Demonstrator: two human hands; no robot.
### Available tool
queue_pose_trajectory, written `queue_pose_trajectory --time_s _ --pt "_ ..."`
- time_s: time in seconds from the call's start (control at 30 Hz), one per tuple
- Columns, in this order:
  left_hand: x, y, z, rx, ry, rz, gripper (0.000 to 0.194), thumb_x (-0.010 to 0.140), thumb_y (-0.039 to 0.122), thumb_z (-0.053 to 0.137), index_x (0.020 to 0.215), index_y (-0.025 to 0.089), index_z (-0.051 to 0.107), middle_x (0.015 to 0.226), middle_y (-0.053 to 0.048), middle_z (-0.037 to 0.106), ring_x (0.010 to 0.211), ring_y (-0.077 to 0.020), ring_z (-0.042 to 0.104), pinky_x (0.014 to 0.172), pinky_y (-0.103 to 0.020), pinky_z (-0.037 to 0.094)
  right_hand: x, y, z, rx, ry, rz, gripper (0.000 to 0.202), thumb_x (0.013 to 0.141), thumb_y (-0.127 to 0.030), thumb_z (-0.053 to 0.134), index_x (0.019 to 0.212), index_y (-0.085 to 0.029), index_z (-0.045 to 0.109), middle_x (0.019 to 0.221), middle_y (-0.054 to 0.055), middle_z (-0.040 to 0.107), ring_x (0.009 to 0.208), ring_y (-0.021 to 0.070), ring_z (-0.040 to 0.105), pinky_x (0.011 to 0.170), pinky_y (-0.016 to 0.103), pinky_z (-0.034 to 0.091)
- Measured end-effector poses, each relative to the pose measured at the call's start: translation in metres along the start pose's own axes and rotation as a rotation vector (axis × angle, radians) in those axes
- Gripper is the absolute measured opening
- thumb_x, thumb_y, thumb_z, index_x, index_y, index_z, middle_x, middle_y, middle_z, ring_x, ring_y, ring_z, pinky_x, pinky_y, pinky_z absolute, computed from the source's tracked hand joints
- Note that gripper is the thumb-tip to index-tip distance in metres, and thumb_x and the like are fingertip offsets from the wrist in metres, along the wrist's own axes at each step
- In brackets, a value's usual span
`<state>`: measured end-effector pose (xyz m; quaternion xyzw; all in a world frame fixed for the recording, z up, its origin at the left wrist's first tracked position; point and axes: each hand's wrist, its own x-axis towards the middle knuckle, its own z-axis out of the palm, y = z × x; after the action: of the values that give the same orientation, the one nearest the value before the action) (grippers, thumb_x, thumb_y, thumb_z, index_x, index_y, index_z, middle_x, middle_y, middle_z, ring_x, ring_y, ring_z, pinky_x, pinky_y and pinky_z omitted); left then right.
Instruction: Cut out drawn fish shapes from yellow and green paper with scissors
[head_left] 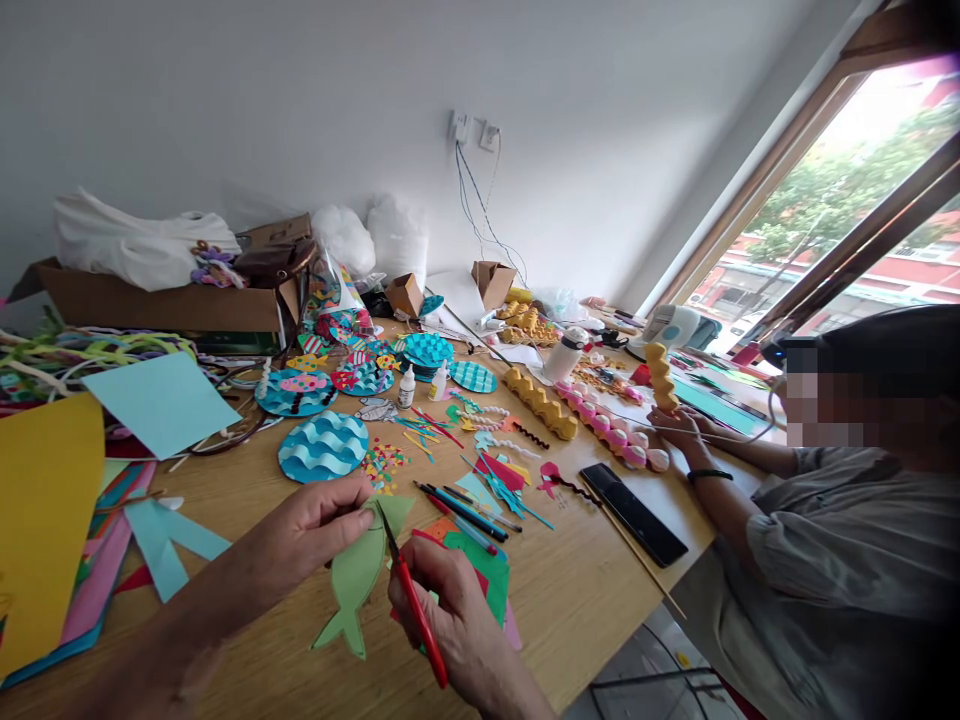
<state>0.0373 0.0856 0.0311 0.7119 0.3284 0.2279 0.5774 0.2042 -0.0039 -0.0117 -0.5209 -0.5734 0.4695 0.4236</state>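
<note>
A light green paper fish (358, 572) with a forked tail hangs from my left hand (330, 518), pinched at its upper end between thumb and fingers. My right hand (457, 600) is wrapped round red-handled scissors (411, 590). Their dark blades lie against the paper near its top edge, close to my left fingertips. Just beyond the hands are a blue disc with pale wavy paper strips (322, 446) and a scatter of small coloured paper bits (384, 464). Several pens (465, 512) lie to the right of the fish, above stacked coloured paper (495, 580).
A co-worker (847, 520) sits at the right, holding a yellow wavy piece (661, 375). A black phone (634, 512) and a thin stick (645, 562) lie near the right table edge. Large paper sheets (45, 520) cover the left. Glue bottles (406, 387) stand mid-table; a cardboard box (172, 312) sits behind.
</note>
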Motion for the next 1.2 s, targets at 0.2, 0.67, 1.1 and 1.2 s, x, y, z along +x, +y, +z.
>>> queue_pose_trajectory --time_s 0.2,0.67,1.1,1.2 --pt "-0.002 0.001 -0.001 0.01 0.017 -0.007 0.027 0.085 0.042 0.051 0.068 0.021 0.056 0.067 0.004 0.05 0.065 -0.0142 0.046 0.061 -0.022 0.043 0.001 -0.001 0.0 -0.03 0.021 -0.006 0.048 0.088 -0.059 0.052 0.063 -0.02 0.039 0.057 -0.005 0.035 0.053 0.0097 0.028 0.046 0.023 0.018" --pt "0.001 -0.009 -0.001 0.098 0.025 0.011 0.029 0.084 0.045 0.052 0.071 0.021 0.061 0.071 0.001 0.057 0.069 -0.0171 0.052 0.061 -0.024 0.046 -0.001 -0.001 0.0 -0.027 0.004 -0.038 0.047 0.088 -0.058 0.051 0.064 -0.02 0.042 0.055 -0.004 0.039 0.05 0.0102 0.032 0.045 0.023 0.022" --pt "-0.001 0.001 0.0 0.024 -0.024 -0.04 0.028 0.083 0.046 0.051 0.07 0.021 0.057 0.069 0.003 0.05 0.067 -0.016 0.047 0.062 -0.024 0.043 -0.003 -0.005 -0.001 -0.135 0.052 -0.021 0.037 0.087 -0.043 0.052 0.061 -0.021 0.038 0.055 -0.005 0.037 0.052 0.0106 0.031 0.046 0.024 0.022" --pt "0.0 0.002 0.0 0.018 -0.014 -0.038 0.029 0.083 0.045 0.051 0.067 0.021 0.052 0.067 0.005 0.043 0.065 -0.0144 0.04 0.06 -0.023 0.04 -0.002 -0.006 -0.001 -0.129 0.048 -0.013 0.039 0.088 -0.044 0.052 0.061 -0.021 0.038 0.055 -0.005 0.037 0.052 0.0106 0.03 0.047 0.024 0.022"
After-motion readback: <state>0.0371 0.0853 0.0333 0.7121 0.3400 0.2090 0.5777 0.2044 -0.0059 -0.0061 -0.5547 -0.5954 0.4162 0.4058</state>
